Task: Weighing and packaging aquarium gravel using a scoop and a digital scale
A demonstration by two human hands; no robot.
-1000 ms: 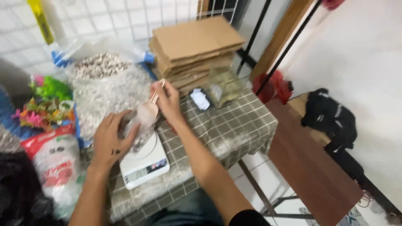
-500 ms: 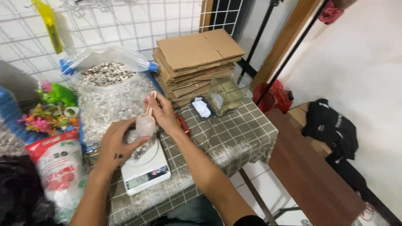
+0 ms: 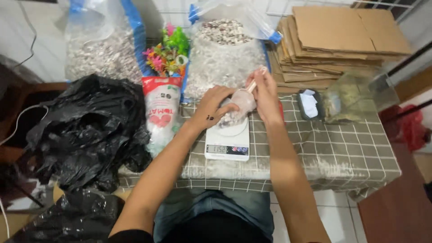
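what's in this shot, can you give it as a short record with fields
left hand: steadies a small clear bag of pebbles
right hand: at the bag's mouth, holding a scoop handle
under bag: white digital scale on the checked tablecloth
behind: large open bag of gravel
right rear: stack of flat cardboard
left: black plastic bags

Both forearms reach forward, left hand (image 3: 215, 104) cupped, right hand (image 3: 265, 92) fingers apparently pinched together.
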